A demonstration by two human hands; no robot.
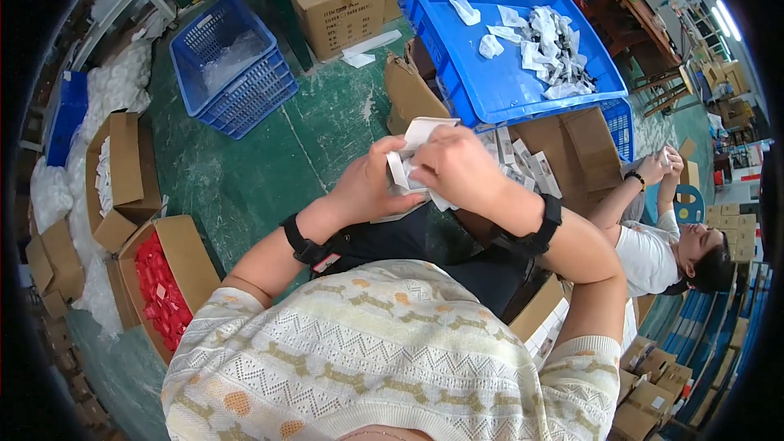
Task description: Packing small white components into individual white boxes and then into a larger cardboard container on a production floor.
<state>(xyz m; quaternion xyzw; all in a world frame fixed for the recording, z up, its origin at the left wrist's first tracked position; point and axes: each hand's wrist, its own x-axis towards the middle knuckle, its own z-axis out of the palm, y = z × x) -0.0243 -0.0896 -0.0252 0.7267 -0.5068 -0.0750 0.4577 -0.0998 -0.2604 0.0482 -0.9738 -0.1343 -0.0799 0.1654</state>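
A small white box with its flap raised is in my left hand, whose fingers wrap round its side. Over the box's opening, my right hand has its fingers bent into the mouth. Whatever those fingers hold is mostly hidden; a bit of whitish wrapping shows beside them. Just right of my hands, several small white boxes lie in a large brown carton. Beyond them a blue tray holds many small white-wrapped packets.
A blue crate with clear plastic stands on the green floor at left. Below it are an open carton and a carton of red packets. Another person handles a small white item at right. A table leg stands ahead.
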